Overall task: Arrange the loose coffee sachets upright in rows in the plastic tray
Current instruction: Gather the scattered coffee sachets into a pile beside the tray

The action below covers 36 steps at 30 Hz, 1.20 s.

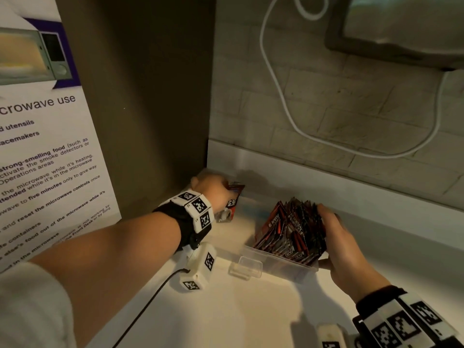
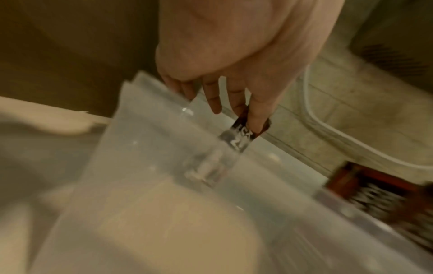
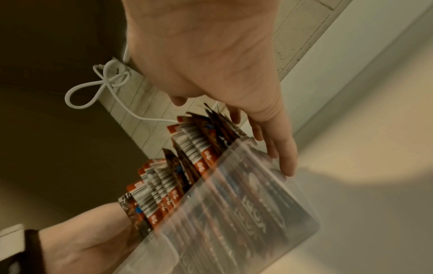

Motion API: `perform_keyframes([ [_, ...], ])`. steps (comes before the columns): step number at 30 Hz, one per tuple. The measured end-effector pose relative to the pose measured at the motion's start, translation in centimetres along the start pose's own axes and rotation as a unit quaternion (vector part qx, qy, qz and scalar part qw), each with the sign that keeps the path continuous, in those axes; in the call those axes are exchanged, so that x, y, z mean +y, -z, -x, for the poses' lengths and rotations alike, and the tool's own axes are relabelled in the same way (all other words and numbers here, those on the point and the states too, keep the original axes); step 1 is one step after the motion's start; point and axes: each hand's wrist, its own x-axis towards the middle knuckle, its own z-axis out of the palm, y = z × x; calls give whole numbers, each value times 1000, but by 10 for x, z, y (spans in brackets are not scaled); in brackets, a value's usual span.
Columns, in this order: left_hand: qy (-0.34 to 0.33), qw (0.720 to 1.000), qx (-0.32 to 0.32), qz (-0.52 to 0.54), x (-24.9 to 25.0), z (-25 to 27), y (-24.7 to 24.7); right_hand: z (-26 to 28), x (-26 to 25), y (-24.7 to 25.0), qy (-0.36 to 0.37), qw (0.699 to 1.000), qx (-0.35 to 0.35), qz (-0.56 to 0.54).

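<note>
A clear plastic tray (image 1: pixel 277 259) lies on the pale counter. Its right end is packed with several red-and-black coffee sachets (image 1: pixel 288 229) standing upright. My right hand (image 1: pixel 331 232) lies against the outer side of that pack and the tray's end wall, its fingers (image 3: pixel 281 157) straight along the sachets (image 3: pixel 187 157) and the tray (image 3: pixel 269 213). My left hand (image 1: pixel 224 194) is at the tray's far left end near the corner and pinches one sachet (image 1: pixel 234 198) by its top. In the blurred left wrist view this hand (image 2: pixel 248 118) holds the sachet (image 2: pixel 243 138) upright at the tray's (image 2: pixel 152 148) wall.
A dark panel (image 1: pixel 150 96) with a microwave notice (image 1: pixel 45 146) closes off the left. Behind the counter are a white upstand (image 1: pixel 326 177) and a brick wall with a looping white cable (image 1: pixel 281 101). An appliance (image 1: pixel 401 28) hangs at upper right.
</note>
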Motion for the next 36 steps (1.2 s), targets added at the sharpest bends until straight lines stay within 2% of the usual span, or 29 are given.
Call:
perform_keyframes([
  [2,-34,995,-31,86,7,15,-7,0,1,1,0,1000,-1,2],
  [4,-63,980,-95,164,17,31,-12,0,1,0,1,1000,-1,3],
  [7,-82,969,-162,168,30,42,-23,0,0,-1,-1,1000,0,0],
  [9,-39,956,-188,223,39,47,-29,0,-1,-2,0,1000,0,-4],
  [12,30,920,-215,327,53,54,-33,1,-1,-2,1,1000,1,-8],
  [16,82,878,-255,398,68,55,-33,2,-1,-5,4,1000,-11,-7],
  [23,138,770,-333,526,80,69,-33,2,-2,-11,18,998,-55,7],
  [27,129,736,-345,568,73,77,-40,5,0,-9,20,995,-101,16],
  [31,125,736,-335,575,57,85,-43,14,0,-13,28,990,-138,30],
  [34,115,718,-335,599,47,91,-46,24,2,-14,29,987,-156,38],
  [36,113,715,-326,608,46,97,-45,29,4,-14,28,986,-161,41],
])
